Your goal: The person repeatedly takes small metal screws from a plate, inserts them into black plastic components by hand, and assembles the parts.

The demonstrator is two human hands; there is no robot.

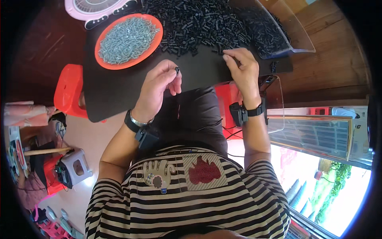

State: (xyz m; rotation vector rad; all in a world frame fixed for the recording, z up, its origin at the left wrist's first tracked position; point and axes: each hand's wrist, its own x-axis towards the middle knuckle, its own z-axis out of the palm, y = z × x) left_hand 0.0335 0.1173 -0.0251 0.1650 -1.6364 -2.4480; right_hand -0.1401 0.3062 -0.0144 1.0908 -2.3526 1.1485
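My left hand (161,79) is over the near edge of the dark table, its thumb and forefinger pinching a small black plastic piece (177,69). My right hand (244,67) is at the near edge of a heap of small black plastic pieces (199,30). Its thumb and forefinger are drawn together beside a few loose pieces, and whatever is between the tips is too small to make out. To the left of the heap, an orange-red plate (159,39) holds a mound of silvery screws (127,40).
A clear plastic bin (304,44) lies at the right with black pieces spilling out. A pink-rimmed fan (93,6) stands at the far left. Beside the table (109,89) is a red stool (68,89). Some black pieces (273,66) sit near the table's right end.
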